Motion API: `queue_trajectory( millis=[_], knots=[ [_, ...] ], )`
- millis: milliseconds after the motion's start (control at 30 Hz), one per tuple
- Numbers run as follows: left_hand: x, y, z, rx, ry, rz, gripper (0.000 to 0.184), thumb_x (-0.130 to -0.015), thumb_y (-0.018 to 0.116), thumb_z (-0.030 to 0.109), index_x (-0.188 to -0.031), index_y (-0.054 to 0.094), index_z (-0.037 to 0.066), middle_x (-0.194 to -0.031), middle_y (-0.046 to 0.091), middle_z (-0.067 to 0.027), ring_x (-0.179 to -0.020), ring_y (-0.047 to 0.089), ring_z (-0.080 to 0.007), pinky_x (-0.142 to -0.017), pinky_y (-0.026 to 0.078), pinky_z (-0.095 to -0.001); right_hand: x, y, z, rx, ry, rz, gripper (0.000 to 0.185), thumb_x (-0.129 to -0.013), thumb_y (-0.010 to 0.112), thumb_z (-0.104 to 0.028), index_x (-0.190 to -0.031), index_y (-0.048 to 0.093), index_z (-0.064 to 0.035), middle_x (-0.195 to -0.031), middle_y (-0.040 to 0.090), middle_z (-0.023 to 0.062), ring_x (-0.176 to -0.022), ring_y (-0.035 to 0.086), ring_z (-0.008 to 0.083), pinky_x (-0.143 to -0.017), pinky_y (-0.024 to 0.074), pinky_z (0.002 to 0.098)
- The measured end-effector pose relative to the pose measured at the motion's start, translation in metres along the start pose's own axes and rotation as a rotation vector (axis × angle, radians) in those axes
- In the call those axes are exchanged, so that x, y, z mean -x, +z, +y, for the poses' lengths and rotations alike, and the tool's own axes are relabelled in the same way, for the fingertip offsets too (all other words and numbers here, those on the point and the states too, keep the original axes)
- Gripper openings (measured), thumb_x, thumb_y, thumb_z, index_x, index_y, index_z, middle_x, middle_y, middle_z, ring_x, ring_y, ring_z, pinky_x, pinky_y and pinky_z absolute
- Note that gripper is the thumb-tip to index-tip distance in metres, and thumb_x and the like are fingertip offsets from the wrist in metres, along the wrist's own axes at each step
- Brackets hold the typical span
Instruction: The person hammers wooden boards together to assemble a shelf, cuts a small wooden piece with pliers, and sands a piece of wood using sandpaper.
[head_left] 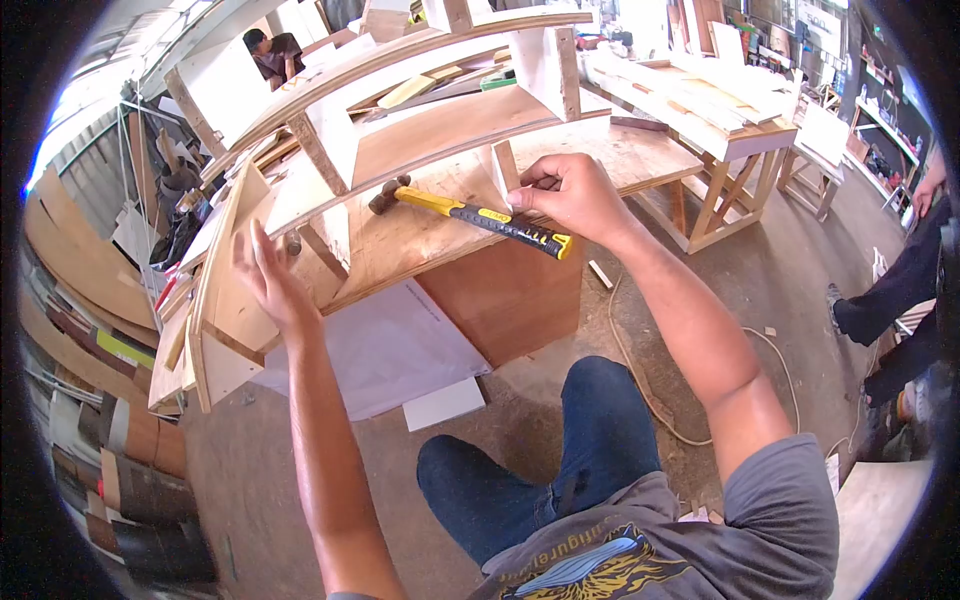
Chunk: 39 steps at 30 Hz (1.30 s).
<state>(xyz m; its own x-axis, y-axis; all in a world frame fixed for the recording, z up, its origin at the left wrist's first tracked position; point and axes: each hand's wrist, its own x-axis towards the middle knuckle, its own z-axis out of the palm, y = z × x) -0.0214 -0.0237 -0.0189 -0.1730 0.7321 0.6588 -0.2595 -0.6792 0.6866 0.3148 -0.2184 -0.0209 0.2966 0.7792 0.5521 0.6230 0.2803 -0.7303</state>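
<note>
My left hand (268, 272) is open, its fingers stretched upward against or just beside a plywood panel (222, 255) at the left end of a wooden frame. My right hand (575, 198) is closed, thumb and fingers pinched beside a short upright wooden piece (504, 168) of the frame. What sits between those fingertips is too small to make out. Between my hands lies a hammer (470, 214) with a yellow and black handle, its head toward the frame and its grip end near my right wrist.
The plywood frame with dividers (440, 140) rests on a wooden workbench (400, 250). To the right stands another table (740, 125) bearing boards. A cord (690, 438) crosses the floor. One person (275, 60) is at the back; another person's legs (895, 285) show at right.
</note>
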Motion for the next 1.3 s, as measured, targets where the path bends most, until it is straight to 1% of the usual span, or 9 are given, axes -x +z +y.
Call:
queue_trajectory(
  millis=[100, 133, 300, 400, 500, 533, 633, 1067, 1300],
  knots=[
    [0.038, 0.011, 0.037, -0.504, 0.390, 0.061, 0.051, -0.106, 0.067, 0.036, -0.141, 0.055, 0.002, -0.153, 0.045, -0.0152, -0.145, 0.043, -0.0279, -0.119, 0.038, -0.0462, 0.003, -0.003, -0.003, -0.007, 0.007, 0.000, 0.028, -0.092, 0.086, -0.017, -0.103, 0.077, 0.0069, -0.083, 0.078, 0.0106, -0.079, 0.074, 0.0116, -0.071, 0.0590, 0.0276],
    [0.050, 0.022, 0.044, -0.487, 0.566, 0.081, 0.033, -0.102, 0.072, 0.021, -0.127, 0.064, 0.002, -0.145, 0.055, -0.0161, -0.136, 0.052, -0.0278, -0.115, 0.039, -0.0455, 0.004, -0.003, -0.003, -0.031, -0.004, 0.009, 0.027, -0.092, 0.086, -0.017, -0.102, 0.077, 0.0059, -0.082, 0.078, 0.0091, -0.077, 0.073, 0.0105, -0.069, 0.0579, 0.0275],
    [0.068, 0.078, 0.074, -0.606, 0.927, -0.345, 0.030, -0.092, 0.079, 0.016, -0.118, 0.070, 0.005, -0.119, 0.072, -0.0132, -0.122, 0.064, -0.0342, -0.111, 0.044, -0.0518, 0.014, -0.014, -0.013, 0.056, -0.047, 0.037, 0.035, -0.090, 0.085, -0.034, -0.094, 0.080, 0.0003, -0.078, 0.078, 0.0112, -0.072, 0.074, 0.0192, -0.067, 0.0566, 0.0361],
    [0.062, 0.113, 0.091, -0.714, 1.032, -0.478, 0.029, -0.092, 0.081, 0.017, -0.117, 0.073, 0.005, -0.122, 0.074, -0.0129, -0.122, 0.066, -0.0337, -0.103, 0.051, -0.0499, 0.031, -0.023, -0.072, 0.378, -0.040, -0.126, 0.039, -0.096, 0.078, -0.039, -0.094, 0.074, 0.0006, -0.077, 0.075, 0.0124, -0.069, 0.072, 0.0242, -0.065, 0.0583, 0.0381],
    [0.055, 0.133, 0.092, -0.797, 0.975, -0.565, 0.026, -0.096, 0.077, 0.021, -0.116, 0.073, 0.006, -0.118, 0.075, -0.0125, -0.117, 0.068, -0.0331, -0.103, 0.051, -0.0473, 0.036, 0.001, -0.095, 0.847, -0.069, -0.310, 0.041, -0.098, 0.077, -0.039, -0.111, 0.071, -0.0002, -0.077, 0.073, 0.0083, -0.067, 0.071, 0.0210, -0.071, 0.0614, 0.0366],
    [0.052, 0.134, 0.088, -0.839, 0.953, -0.577, 0.024, -0.099, 0.072, 0.024, -0.115, 0.074, 0.006, -0.115, 0.077, -0.0127, -0.112, 0.070, -0.0322, -0.103, 0.052, -0.0456, 0.039, 0.005, -0.098, 0.883, -0.093, -0.352, 0.040, -0.101, 0.071, -0.033, -0.123, 0.065, -0.0001, -0.082, 0.075, 0.0145, -0.070, 0.076, 0.0309, -0.072, 0.0654, 0.0439],
    [0.047, 0.131, 0.077, -0.882, 0.888, -0.542, 0.025, -0.102, 0.068, 0.028, -0.113, 0.073, 0.007, -0.114, 0.077, -0.0136, -0.113, 0.071, -0.0342, -0.105, 0.051, -0.0482, 0.044, 0.023, -0.080, 0.952, -0.184, -0.257, 0.031, -0.101, 0.067, -0.023, -0.123, 0.065, 0.0002, -0.083, 0.075, 0.0190, -0.072, 0.077, 0.0369, -0.066, 0.0643, 0.0469],
    [0.036, 0.125, 0.121, -1.038, 0.525, -0.827, 0.044, -0.112, 0.051, 0.038, -0.108, 0.077, 0.003, -0.101, 0.077, -0.0200, -0.090, 0.073, -0.0401, -0.083, 0.058, -0.0490, 0.114, -0.082, -0.093, 0.610, -0.147, -0.172, 0.045, -0.091, 0.072, -0.013, -0.136, 0.071, -0.0069, -0.097, 0.077, 0.0142, -0.085, 0.074, 0.0313, -0.077, 0.0578, 0.0431],
    [0.037, 0.123, 0.097, -0.840, 0.635, -0.731, 0.039, -0.111, 0.054, 0.035, -0.113, 0.077, 0.003, -0.112, 0.077, -0.0195, -0.104, 0.073, -0.0388, -0.090, 0.058, -0.0486, 0.160, -0.149, -0.107, 0.409, -0.132, -0.075, 0.050, -0.085, 0.073, -0.007, -0.134, 0.072, -0.0053, -0.095, 0.075, 0.0175, -0.081, 0.071, 0.0243, -0.076, 0.0530, 0.0383]
  ],
)
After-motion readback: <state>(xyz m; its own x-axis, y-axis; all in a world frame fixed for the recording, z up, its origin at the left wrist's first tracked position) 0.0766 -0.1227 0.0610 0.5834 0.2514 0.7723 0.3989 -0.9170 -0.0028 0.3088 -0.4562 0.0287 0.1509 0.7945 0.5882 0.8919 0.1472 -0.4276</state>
